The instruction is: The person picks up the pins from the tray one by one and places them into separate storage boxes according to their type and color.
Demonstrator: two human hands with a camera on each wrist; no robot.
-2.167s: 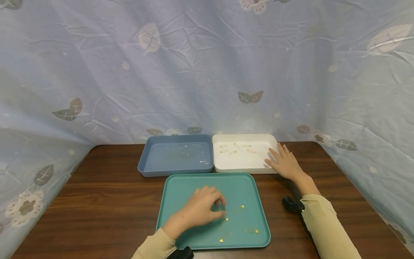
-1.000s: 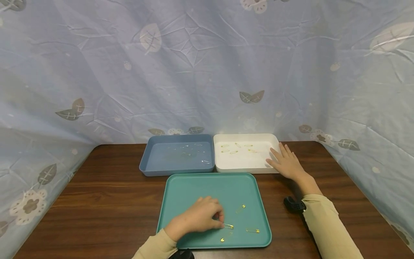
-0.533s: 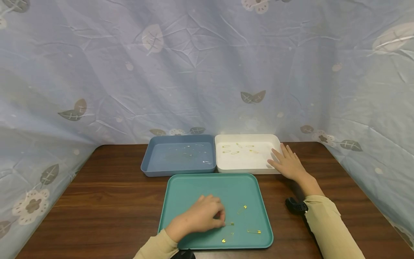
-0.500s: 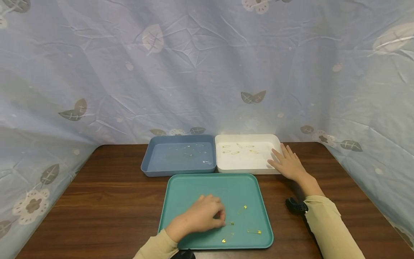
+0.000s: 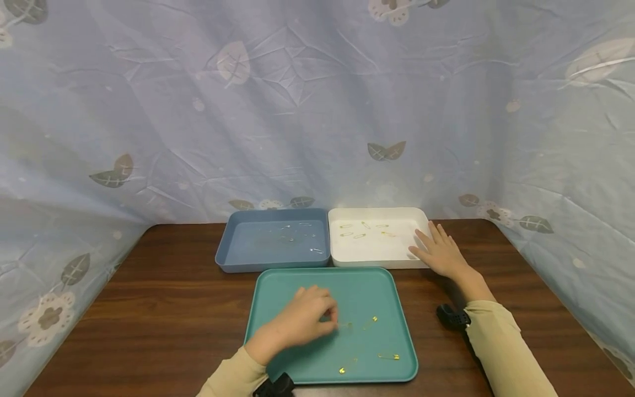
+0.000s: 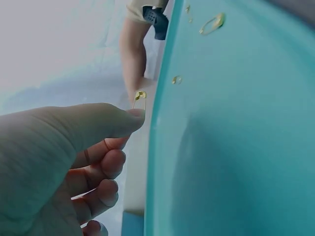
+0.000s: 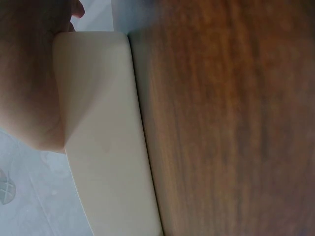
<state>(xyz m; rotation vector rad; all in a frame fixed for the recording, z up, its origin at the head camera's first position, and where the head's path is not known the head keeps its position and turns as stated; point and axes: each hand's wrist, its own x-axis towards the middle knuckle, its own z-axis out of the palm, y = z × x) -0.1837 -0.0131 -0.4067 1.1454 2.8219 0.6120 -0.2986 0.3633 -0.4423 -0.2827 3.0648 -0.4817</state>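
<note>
My left hand [image 5: 303, 318] pinches a gold safety pin [image 6: 140, 96] between thumb and index finger, above the teal tray [image 5: 357, 292]. In the left wrist view the pin's clasp end sticks out past the thumb tip, and the other fingers are loosely bent. Three more gold safety pins lie on the right part of that tray, one of them a pin [image 5: 389, 356] near its right rim. My right hand [image 5: 440, 255] rests at the right end of the white tray [image 5: 377, 252], fingers spread over the rim. Several gold safety pins lie inside the white tray.
A blue tray [image 5: 243, 251] with several silver-coloured pins stands left of the white one, side against side. Both are behind the teal tray on a dark wooden table [image 5: 149, 320]. A patterned cloth [image 5: 297, 110] hangs behind and at the sides.
The left hand came down to a gold safety pin on the teal tray, pinched it, and has now raised it and moved slightly back and left. The right hand has stayed at the white tray.
</note>
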